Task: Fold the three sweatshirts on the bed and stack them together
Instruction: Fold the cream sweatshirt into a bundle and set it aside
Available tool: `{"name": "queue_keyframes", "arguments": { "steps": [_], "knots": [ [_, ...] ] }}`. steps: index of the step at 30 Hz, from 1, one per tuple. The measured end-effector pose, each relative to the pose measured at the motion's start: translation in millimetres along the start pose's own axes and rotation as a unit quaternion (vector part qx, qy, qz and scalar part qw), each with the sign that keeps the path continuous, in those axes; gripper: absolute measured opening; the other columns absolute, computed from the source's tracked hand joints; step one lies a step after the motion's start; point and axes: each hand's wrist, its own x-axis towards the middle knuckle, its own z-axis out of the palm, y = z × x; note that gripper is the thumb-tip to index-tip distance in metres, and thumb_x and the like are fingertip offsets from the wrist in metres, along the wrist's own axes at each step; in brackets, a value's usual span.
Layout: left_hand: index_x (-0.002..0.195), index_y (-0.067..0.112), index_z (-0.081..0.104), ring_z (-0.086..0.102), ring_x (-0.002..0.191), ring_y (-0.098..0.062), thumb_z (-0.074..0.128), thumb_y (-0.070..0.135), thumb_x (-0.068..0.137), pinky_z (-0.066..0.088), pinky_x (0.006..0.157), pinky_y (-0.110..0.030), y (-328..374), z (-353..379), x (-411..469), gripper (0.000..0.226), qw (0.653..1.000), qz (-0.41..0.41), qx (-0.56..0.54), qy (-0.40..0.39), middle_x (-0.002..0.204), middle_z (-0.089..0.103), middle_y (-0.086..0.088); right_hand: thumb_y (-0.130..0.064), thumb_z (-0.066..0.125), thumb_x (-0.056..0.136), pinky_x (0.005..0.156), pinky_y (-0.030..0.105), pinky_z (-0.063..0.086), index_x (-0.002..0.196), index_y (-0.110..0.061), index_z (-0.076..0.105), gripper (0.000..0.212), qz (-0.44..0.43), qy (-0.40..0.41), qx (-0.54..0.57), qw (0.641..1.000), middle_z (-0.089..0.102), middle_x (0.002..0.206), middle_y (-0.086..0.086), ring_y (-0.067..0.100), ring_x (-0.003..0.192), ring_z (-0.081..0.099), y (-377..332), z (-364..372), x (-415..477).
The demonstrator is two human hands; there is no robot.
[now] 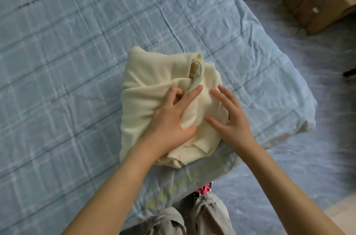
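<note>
A cream sweatshirt (pixel 142 99) lies bundled on the bed (pixel 77 61). On the sweatshirt's middle, the left hand (pixel 169 119) pinches a raised fold between thumb and curled fingers, with the forefinger straight. The right hand (pixel 233 121) rests flat beside it, fingers spread. Layered edges at the sweatshirt's near side may be another garment; it is too blurred to tell.

A wrinkled pale-blue checked bed (pixel 77 61) carries one folded cream fabric sweatshirt bundle (pixel 146 78) near its corner.
</note>
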Motion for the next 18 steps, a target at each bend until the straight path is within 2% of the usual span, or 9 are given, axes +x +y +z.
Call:
{"name": "queue_keyframes", "arguments": {
  "steps": [4,7,8,9,11,12,14,16,18],
  "knots": [
    [0.146,0.056,0.025,0.053,0.082,0.000,0.081,0.034,0.069,0.048,0.077,-0.015,2.0,-3.0,-3.6,0.098,0.998,-0.006,-0.057,-0.014,0.117,0.034,0.019,-0.004,0.081,0.079,0.113,0.015,0.028,0.142,-0.021,0.053,0.071,0.016,-0.018,0.022,0.999,0.036,0.156,-0.007,-0.002,0.144,0.030,-5.4,-3.1,-1.1],
    [0.152,0.043,0.024,0.062,0.083,-0.002,0.062,0.030,0.092,0.051,0.077,-0.016,12.5,-7.4,-5.2,0.072,0.994,-0.026,-0.110,-0.004,0.128,0.041,0.017,0.000,0.073,0.086,0.115,0.031,0.036,0.139,-0.025,0.057,0.062,0.045,-0.015,0.078,0.996,0.040,0.154,-0.012,-0.003,0.143,0.033,-10.3,-6.9,-1.7],
    [0.153,0.035,0.028,0.064,0.088,-0.006,0.052,0.023,0.097,0.052,0.077,-0.020,15.3,-11.4,-7.3,0.063,0.996,-0.027,-0.089,0.018,0.131,0.048,0.011,-0.001,0.068,0.089,0.111,0.030,0.041,0.137,-0.029,0.058,0.057,0.059,-0.006,0.104,0.993,0.042,0.152,-0.017,-0.005,0.140,0.036,-12.5,-10.0,-1.9],
    [0.152,0.028,0.033,0.065,0.087,-0.015,0.047,0.014,0.097,0.052,0.072,-0.025,17.4,-16.7,-8.7,0.059,0.998,-0.016,-0.015,0.056,0.125,0.058,0.004,-0.004,0.065,0.092,0.104,0.023,0.044,0.135,-0.035,0.060,0.053,0.071,0.004,0.129,0.989,0.046,0.149,-0.021,-0.007,0.137,0.039,-14.7,-13.5,-2.2],
    [0.143,0.019,0.050,0.058,0.079,-0.027,0.055,0.006,0.088,0.044,0.063,-0.035,17.4,-30.5,-8.8,0.056,0.966,0.028,0.217,0.136,0.101,0.068,-0.003,-0.011,0.060,0.096,0.094,0.010,0.045,0.131,-0.043,0.061,0.047,0.091,0.016,0.165,0.982,0.052,0.143,-0.024,-0.008,0.132,0.045,-19.0,-20.6,-3.3],
    [0.137,0.019,0.055,0.050,0.082,-0.029,0.060,0.007,0.084,0.040,0.067,-0.040,14.5,-37.0,-7.5,0.054,0.941,0.044,0.289,0.170,0.097,0.067,-0.003,-0.013,0.059,0.097,0.095,0.011,0.046,0.132,-0.043,0.061,0.045,0.098,0.015,0.174,0.980,0.055,0.141,-0.022,-0.006,0.132,0.047,-21.1,-23.0,-4.1],
    [0.131,0.026,0.058,0.041,0.097,-0.030,0.070,0.018,0.078,0.033,0.081,-0.045,5.4,-47.5,-2.0,0.054,0.926,0.029,0.318,0.203,0.116,0.061,-0.003,-0.014,0.059,0.098,0.095,0.012,0.046,0.132,-0.040,0.061,0.043,0.104,0.019,0.173,0.979,0.057,0.141,-0.016,-0.003,0.131,0.049,-26.5,-25.3,-5.4],
    [0.137,0.032,0.052,0.034,0.126,-0.036,0.077,0.044,0.067,0.029,0.104,-0.051,-7.0,-57.7,5.9,0.075,0.951,-0.049,0.241,0.190,0.146,0.041,-0.009,-0.012,0.058,0.098,0.089,0.005,0.044,0.132,-0.036,0.061,0.042,0.102,0.027,0.160,0.981,0.057,0.140,-0.015,-0.009,0.125,0.051,-33.7,-25.7,-6.1],
    [0.149,0.038,0.032,0.014,0.146,-0.036,0.069,0.069,0.058,0.016,0.116,-0.059,-16.4,-58.2,13.8,0.103,0.973,-0.120,0.158,0.117,0.161,0.016,-0.009,-0.011,0.057,0.098,0.094,0.010,0.045,0.133,-0.034,0.061,0.042,0.100,0.037,0.143,0.984,0.057,0.140,-0.014,-0.010,0.124,0.051,-43.2,-27.2,-5.2]
  ]
}}
